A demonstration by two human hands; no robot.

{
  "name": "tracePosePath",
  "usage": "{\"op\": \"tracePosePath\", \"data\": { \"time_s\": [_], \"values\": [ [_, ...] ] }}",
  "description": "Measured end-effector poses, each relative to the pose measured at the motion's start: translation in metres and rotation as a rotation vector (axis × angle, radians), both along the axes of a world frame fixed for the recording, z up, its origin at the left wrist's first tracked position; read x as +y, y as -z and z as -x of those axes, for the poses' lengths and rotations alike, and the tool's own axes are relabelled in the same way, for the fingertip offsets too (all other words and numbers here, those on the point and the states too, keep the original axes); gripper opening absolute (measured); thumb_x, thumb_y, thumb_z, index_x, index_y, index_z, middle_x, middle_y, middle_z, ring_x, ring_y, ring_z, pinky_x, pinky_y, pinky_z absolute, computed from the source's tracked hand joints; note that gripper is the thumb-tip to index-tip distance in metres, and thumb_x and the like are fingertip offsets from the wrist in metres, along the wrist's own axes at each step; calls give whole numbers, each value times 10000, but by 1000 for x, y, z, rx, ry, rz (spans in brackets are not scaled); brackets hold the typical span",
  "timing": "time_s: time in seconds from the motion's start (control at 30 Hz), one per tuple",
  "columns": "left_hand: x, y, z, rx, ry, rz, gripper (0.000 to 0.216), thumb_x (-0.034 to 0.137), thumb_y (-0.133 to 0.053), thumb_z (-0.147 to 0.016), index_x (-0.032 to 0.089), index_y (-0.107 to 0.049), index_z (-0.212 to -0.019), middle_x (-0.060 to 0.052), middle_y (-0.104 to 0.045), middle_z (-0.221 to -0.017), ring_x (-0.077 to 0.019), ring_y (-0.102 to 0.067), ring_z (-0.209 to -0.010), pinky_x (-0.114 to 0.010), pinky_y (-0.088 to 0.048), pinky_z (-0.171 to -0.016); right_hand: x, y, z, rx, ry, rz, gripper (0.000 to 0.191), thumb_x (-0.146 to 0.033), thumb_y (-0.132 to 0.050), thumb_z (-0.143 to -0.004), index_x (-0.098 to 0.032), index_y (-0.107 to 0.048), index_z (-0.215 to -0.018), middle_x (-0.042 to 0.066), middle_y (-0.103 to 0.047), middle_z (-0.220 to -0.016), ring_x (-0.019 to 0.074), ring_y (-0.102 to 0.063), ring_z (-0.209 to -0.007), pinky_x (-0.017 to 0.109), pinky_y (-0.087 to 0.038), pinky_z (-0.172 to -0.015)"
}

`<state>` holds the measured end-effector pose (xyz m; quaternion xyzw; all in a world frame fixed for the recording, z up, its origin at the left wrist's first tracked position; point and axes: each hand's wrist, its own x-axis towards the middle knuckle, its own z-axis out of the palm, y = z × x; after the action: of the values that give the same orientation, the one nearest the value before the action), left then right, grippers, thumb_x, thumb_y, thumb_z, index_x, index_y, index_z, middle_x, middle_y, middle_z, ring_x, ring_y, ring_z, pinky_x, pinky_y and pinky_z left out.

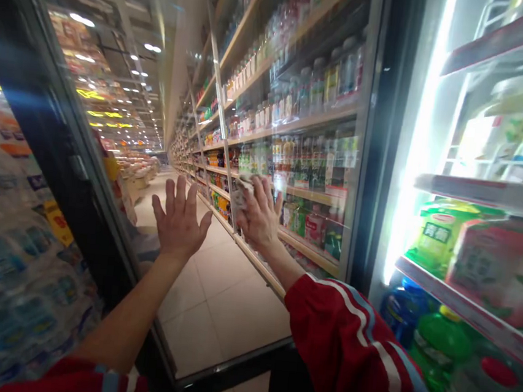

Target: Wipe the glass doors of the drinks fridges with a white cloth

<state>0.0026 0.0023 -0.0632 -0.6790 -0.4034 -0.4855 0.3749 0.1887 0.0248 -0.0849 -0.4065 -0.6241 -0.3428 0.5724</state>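
Observation:
A glass cooler door (231, 365) in a dark frame stands swung out in front of me. My left hand (179, 222) is open, with its fingers spread and palm toward the pane, and it appears to lie flat on the glass. To its right, my right hand (260, 214) presses a crumpled light-coloured cloth (242, 188) against the same pane. Part of the cloth is hidden under the palm and fingers. Both forearms reach forward from red sleeves with white and blue stripes.
Right of the door is a lit cooler shelf (488, 193) with bottles, a green bag (438, 234) and a green bottle (441, 343). Packs of wrapped water bottles (14, 271) stand at the left. Drink shelves and a tiled aisle show in the glass.

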Motion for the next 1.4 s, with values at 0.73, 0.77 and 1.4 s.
{"op": "tracePosePath", "data": {
  "time_s": [0.73,0.77,1.4],
  "values": [
    [-3,6,-3,61,-228,-23,611,424,-427,-890,165,-293,-1427,-142,-275,-1492,-235,-80,-1420,-490,-15,-1150,33,4,-82,290,61,-202,461,-340,-376,-884,-147,-499,-1285,195,-459,-1374,309,-372,-1320,585,-273,-1024],
    [-3,6,-3,64,-258,-6,606,418,-423,-892,156,-298,-1424,-146,-269,-1494,-238,-76,-1420,-488,-13,-1150,36,3,-83,319,51,-202,487,-353,-385,-881,-139,-479,-1309,205,-440,-1387,324,-370,-1319,596,-279,-1014],
    [4,6,1,92,-228,-198,599,395,-452,-891,146,-319,-1420,-151,-336,-1464,-234,-144,-1414,-450,-48,-1147,36,-2,-100,383,48,-147,481,-287,-359,-882,-174,-418,-1347,162,-407,-1408,274,-312,-1347,541,-250,-1055]
  ]
}}
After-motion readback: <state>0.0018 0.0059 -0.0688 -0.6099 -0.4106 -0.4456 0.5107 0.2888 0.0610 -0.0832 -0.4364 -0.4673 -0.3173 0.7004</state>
